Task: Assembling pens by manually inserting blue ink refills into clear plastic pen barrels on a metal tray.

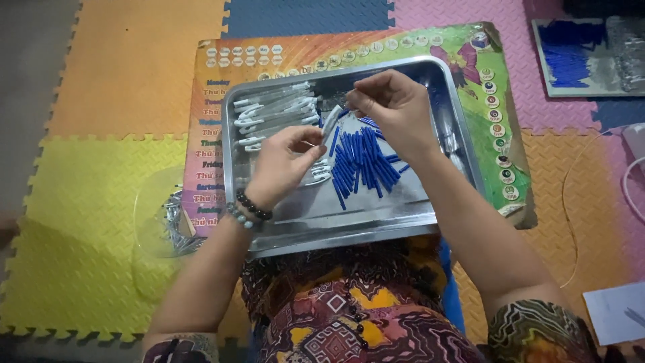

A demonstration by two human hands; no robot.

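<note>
While both hands (336,131) hold pen barrel (331,123), tray (349,225) rim nr.

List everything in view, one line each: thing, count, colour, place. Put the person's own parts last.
Metal tray: one, silver, on the person's lap.
Short tubes: a pile, too many to count, blue, middle of the tray.
Clear pen barrels: a heap, clear with white clips, tray's far left.
Printed board: one, many-coloured, under the tray.
Foam floor mats: several, yellow, orange, pink, blue, interlocked.
Plastic bag: one, clear, left of the tray, silvery parts inside.
Second tray: one, far right, more blue pieces.
Bead bracelets: two, dark and pale, left wrist.
Left hand: holds a clear barrel.
Right hand: pinches its far end.
</note>
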